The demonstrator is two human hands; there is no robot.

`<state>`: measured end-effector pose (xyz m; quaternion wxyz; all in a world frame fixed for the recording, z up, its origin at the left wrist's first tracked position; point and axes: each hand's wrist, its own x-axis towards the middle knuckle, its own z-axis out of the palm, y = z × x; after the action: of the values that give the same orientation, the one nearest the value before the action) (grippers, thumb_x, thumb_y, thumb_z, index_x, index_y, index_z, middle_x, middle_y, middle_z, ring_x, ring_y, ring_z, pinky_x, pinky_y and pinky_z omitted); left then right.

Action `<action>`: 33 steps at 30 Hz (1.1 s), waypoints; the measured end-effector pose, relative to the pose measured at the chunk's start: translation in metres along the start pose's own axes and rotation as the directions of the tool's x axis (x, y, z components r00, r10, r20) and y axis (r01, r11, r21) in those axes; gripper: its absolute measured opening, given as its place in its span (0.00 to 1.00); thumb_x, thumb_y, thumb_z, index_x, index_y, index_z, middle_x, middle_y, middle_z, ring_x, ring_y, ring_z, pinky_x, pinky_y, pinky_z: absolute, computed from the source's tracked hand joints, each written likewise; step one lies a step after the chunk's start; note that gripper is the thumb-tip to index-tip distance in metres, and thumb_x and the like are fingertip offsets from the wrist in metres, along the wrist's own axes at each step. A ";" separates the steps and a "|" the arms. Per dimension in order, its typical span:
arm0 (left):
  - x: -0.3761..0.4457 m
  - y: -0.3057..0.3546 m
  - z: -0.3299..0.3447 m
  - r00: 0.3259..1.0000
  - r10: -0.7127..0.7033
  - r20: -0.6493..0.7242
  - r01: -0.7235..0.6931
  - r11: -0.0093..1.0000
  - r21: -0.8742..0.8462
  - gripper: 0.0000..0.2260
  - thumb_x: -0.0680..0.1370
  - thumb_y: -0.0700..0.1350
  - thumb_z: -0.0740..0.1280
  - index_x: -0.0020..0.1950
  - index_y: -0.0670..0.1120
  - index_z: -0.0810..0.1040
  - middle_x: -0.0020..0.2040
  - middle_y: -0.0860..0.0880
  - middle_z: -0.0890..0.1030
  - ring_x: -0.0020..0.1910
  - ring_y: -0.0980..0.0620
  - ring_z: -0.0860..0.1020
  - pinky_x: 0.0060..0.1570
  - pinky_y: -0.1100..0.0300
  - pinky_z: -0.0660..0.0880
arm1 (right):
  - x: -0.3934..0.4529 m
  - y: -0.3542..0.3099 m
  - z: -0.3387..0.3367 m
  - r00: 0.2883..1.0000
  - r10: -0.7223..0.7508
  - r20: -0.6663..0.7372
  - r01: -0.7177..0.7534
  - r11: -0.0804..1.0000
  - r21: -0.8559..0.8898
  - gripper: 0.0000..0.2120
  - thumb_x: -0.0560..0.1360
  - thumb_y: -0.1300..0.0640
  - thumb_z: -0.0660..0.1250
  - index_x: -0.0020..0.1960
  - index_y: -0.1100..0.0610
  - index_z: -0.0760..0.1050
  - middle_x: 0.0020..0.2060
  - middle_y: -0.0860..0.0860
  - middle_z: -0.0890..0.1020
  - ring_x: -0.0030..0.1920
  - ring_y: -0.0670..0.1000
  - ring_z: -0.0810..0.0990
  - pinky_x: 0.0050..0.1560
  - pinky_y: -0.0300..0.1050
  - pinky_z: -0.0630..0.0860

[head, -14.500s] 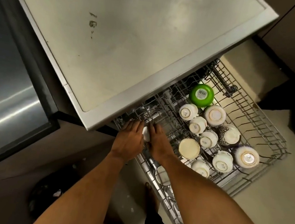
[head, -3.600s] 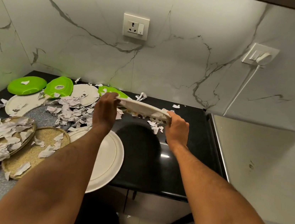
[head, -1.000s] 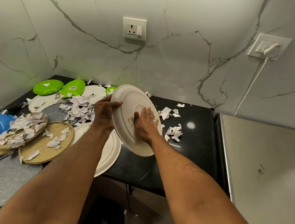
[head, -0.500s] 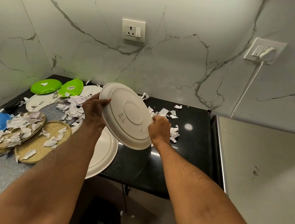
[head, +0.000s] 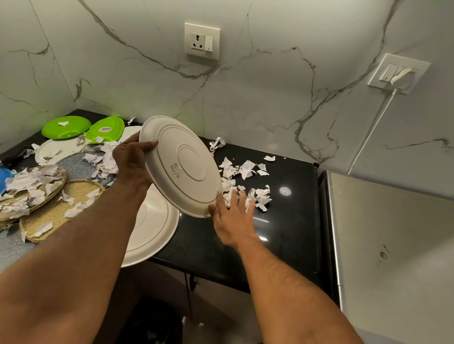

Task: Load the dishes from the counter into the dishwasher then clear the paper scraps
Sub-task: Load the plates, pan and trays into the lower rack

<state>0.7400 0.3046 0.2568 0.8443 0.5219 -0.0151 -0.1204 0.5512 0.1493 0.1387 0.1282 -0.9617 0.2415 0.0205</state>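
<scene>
left hand (head: 131,160) grips the tilted white plate (head: 182,165) by its rim, underside facing the camera. right hand (head: 231,218) is spread wide, fingers (head: 241,199) beside the plate's lower edge, paper scraps (head: 247,180) just beyond the fingertips.

A tilted plate (head: 183,166) is held above the counter (head: 283,236), over another plate (head: 153,228) jutting past the counter's front edge. Paper scraps (head: 247,180) lie right of it. More dishes (head: 65,130) crowd the back left corner; woven trays (head: 52,207) sit left.

Marble wall (head: 258,95) with a socket (head: 201,41), plus a plugged-in charger (head: 401,76) at right.
</scene>
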 end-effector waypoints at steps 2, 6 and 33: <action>0.001 0.002 -0.006 0.999 -0.004 -0.039 0.004 1.000 0.012 0.30 0.56 0.36 0.72 0.59 0.38 0.83 0.50 0.42 0.82 0.44 0.43 0.79 0.49 0.52 0.78 | 0.003 0.004 -0.005 0.989 0.150 -0.018 -0.151 0.988 -0.042 0.30 0.85 0.40 0.46 0.79 0.56 0.61 0.78 0.64 0.59 0.80 0.66 0.49 0.75 0.70 0.50; -0.005 0.004 -0.014 0.999 -0.028 -0.021 0.028 0.999 -0.020 0.30 0.57 0.36 0.72 0.61 0.39 0.83 0.53 0.39 0.81 0.47 0.41 0.80 0.54 0.49 0.78 | 0.007 0.007 -0.022 0.905 0.266 -0.331 -0.218 0.960 0.174 0.11 0.80 0.62 0.60 0.51 0.60 0.82 0.53 0.58 0.79 0.59 0.59 0.76 0.49 0.50 0.73; -0.074 -0.038 -0.055 0.996 0.029 0.081 -0.073 0.793 0.605 0.12 0.60 0.39 0.67 0.41 0.47 0.83 0.39 0.46 0.80 0.39 0.49 0.75 0.38 0.56 0.71 | -0.081 0.021 -0.035 0.766 0.609 -0.207 -0.045 0.373 0.927 0.17 0.78 0.59 0.72 0.64 0.59 0.73 0.56 0.53 0.80 0.54 0.50 0.79 0.50 0.35 0.76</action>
<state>0.6695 0.3526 0.2053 0.6345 0.7599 -0.0955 -0.1042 0.4692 0.1597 0.1754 0.5305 -0.6413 0.4352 -0.3434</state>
